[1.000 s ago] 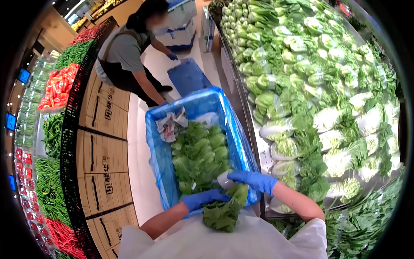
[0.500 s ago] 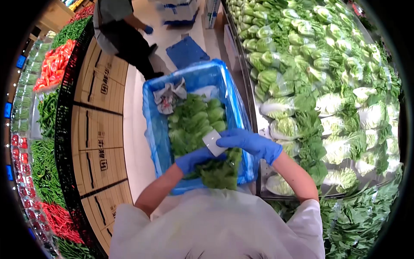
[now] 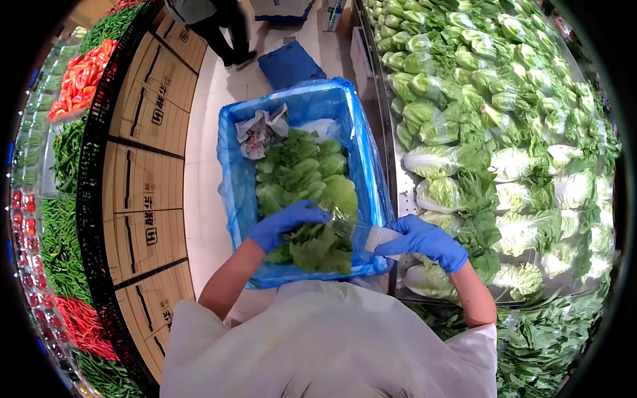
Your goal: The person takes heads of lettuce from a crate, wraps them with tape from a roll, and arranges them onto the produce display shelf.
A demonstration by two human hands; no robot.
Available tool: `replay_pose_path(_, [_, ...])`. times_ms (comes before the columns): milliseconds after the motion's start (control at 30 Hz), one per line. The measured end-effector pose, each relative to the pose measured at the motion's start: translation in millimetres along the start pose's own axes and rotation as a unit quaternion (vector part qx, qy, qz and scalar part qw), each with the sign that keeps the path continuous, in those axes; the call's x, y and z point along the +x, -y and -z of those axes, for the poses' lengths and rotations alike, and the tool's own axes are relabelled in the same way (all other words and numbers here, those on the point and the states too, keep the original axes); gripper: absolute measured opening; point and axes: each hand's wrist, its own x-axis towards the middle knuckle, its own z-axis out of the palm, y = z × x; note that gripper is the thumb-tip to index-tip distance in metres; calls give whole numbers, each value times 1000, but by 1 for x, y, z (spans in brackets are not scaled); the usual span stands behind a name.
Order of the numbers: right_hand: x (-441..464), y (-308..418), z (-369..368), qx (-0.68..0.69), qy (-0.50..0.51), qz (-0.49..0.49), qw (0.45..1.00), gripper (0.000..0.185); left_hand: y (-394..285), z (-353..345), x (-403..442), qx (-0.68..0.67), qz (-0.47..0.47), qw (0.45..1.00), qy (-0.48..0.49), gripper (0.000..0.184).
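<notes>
My left hand [image 3: 288, 224], in a blue glove, grips a head of leafy green lettuce [image 3: 322, 251] above the near end of the crate. My right hand [image 3: 428, 244], also gloved in blue, is closed round a white roll of clear film [image 3: 383, 239] at the crate's right rim. A shiny strip of clear film [image 3: 345, 222] stretches between the lettuce and the roll. More lettuce heads [image 3: 298, 174] lie in the blue plastic-lined crate [image 3: 232, 199] beneath my hands. Crumpled newspaper [image 3: 262, 132] sits in its far left corner.
To the right, a sloping display holds rows of Chinese cabbages [image 3: 517, 225], with dark leafy greens [image 3: 544, 345] nearer me. On the left are cardboard-coloured panels [image 3: 142, 199] below peppers [image 3: 83, 79]. A blue flat panel [image 3: 290, 65] and another person [image 3: 219, 26] are beyond the crate.
My right hand has moved right with the roll, drawing film out from the lettuce. My left hand has come up over the lettuce. The other person has moved farther off.
</notes>
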Motion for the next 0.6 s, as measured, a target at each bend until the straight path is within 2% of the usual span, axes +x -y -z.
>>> replay_pose_path(33, [3, -3, 0, 0, 1, -2, 1000, 33, 2, 1, 1, -2, 2, 1000, 0, 51])
replay_pose_path(100, [10, -8, 2, -191, 72, 7, 979, 35, -17, -21, -9, 93, 21, 995, 41, 46])
replay_pose_path(133, [14, -11, 2, -189, 72, 4, 979, 35, -8, -18, 0, 104, -2, 991, 88, 51])
replay_pose_path(167, [18, -15, 2, -236, 104, 24, 966, 37, -8, -24, 0, 103, 0, 991, 90, 51])
replay_pose_path(233, [27, -30, 1, -282, 137, 41, 949, 39, -14, -42, -8, 85, -3, 991, 107, 70])
replay_pose_path(267, [32, -45, 0, -182, 169, 60, 967, 42, -17, -48, -11, 91, 41, 990, 95, 74])
replay_pose_path(300, [36, -58, -1, -80, 198, 79, 974, 45, -19, -53, -13, 89, 41, 991, 95, 74])
replay_pose_path(333, [37, -70, 0, -80, 200, 77, 973, 45, -20, -57, -14, 111, 62, 986, 108, 73])
replay_pose_path(367, [37, -81, 2, 7, 180, 96, 979, 45, -19, -60, -14, 134, 83, 980, 121, 71])
replay_pose_path(433, [47, -94, 2, 93, 160, 114, 976, 45, 3, -53, -2, 186, 53, 972, 133, 70])
replay_pose_path(500, [64, -104, 1, 160, 168, 54, 971, 39, 6, -54, -2, 258, 7, 957, 131, 69])
replay_pose_path(600, [83, -108, -4, 260, 177, -38, 949, 31, 3, -65, -7, 314, 38, 941, 123, 70])
